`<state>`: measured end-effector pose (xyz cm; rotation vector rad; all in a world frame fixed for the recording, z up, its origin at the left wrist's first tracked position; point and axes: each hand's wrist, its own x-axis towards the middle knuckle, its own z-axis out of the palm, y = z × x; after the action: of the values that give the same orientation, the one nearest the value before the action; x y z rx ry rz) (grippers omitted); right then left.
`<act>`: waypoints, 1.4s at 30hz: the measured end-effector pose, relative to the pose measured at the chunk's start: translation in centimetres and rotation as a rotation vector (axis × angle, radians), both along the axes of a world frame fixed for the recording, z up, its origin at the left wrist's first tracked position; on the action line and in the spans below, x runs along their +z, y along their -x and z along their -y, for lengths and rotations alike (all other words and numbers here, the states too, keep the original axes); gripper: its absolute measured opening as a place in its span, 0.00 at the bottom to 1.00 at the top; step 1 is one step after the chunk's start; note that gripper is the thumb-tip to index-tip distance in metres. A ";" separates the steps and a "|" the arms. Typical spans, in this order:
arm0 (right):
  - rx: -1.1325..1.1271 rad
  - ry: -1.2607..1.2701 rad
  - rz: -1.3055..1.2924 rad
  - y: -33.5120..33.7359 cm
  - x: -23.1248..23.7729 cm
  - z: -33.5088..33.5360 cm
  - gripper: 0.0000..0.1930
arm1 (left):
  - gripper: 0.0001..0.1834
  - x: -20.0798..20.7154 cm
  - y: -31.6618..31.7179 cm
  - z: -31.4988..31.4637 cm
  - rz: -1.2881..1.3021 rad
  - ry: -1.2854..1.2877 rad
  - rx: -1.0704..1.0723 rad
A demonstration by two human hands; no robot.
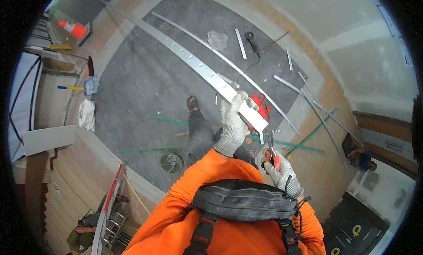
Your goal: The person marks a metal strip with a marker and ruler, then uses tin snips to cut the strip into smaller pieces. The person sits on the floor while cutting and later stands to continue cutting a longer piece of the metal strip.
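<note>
Stretching toward far left, the metal channel point(194, 62) is bordering wide grey floor point(132, 83); the left hand point(234, 118) is wrapping its fingers around the near end, the right hand point(282, 170) is gripping red-handled snips point(272, 154) just beside.

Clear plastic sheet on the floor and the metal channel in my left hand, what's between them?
In the head view, a long thin strip runs between the plastic sheet and metal channel.

Grey floor covering point(132, 78), pale-dusted: bears a long, thin pale strip point(224, 59) set diagonally; on its far side, crumpled clear plastic point(217, 40), a short white strip point(240, 44) and a black corded tool point(252, 41). Nearer: a green strip point(167, 119), a round greenish tub point(171, 163).
</note>
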<state>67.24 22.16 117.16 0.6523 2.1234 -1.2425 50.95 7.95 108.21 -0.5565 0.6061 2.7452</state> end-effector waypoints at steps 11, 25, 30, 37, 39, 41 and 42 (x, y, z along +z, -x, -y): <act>0.286 -0.113 0.058 3.3 1.5 -3.0 0.22 | 0.25 -2.5 0.1 -0.2 0.078 0.030 0.035; 0.425 -0.049 0.021 6.6 1.1 -0.8 0.23 | 0.19 -3.7 -0.8 -0.4 0.093 0.078 0.038; 0.468 -0.077 -0.002 6.8 -0.2 -0.7 0.25 | 0.11 -4.5 -1.1 -0.3 0.120 0.099 0.009; 0.397 0.058 0.098 6.6 -1.8 -1.4 0.24 | 0.08 -4.1 -1.2 -0.2 0.171 0.133 0.013; 0.395 0.076 0.082 6.2 -2.1 -1.6 0.24 | 0.08 -4.6 -1.4 -0.1 0.157 0.091 0.015; 0.385 0.094 0.087 6.3 -2.0 -1.6 0.23 | 0.08 -5.0 -1.6 -0.2 0.150 0.064 0.021; 0.382 0.107 0.102 6.6 -1.7 -1.5 0.23 | 0.08 -4.9 -1.6 -0.2 0.153 0.061 0.032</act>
<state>60.63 23.66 115.47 0.2418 1.9650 -1.0760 52.58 8.13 103.35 -0.7883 0.6509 2.6892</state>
